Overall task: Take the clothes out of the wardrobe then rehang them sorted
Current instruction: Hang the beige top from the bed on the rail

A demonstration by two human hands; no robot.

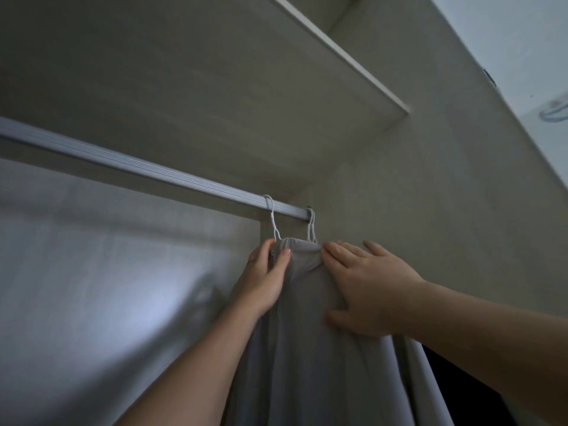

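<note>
A pale grey garment (302, 333) hangs from white hangers at the right end of the silver wardrobe rail (147, 170). One hanger hook (271, 215) sits a little left of two more hooks (311, 224) close to the rail's end. My left hand (266, 279) grips the garment's top left edge just under the left hook, thumb in front of the cloth. My right hand (365, 287) lies flat with spread fingers on the garment's top right side, pressing it. A dark garment (455, 382) shows behind my right forearm.
The wardrobe's side wall (415, 210) stands right beside the hangers. A shelf (307, 56) runs overhead above the rail. The rail's long left stretch carries no hangers. The back panel (107, 272) is pale and bare.
</note>
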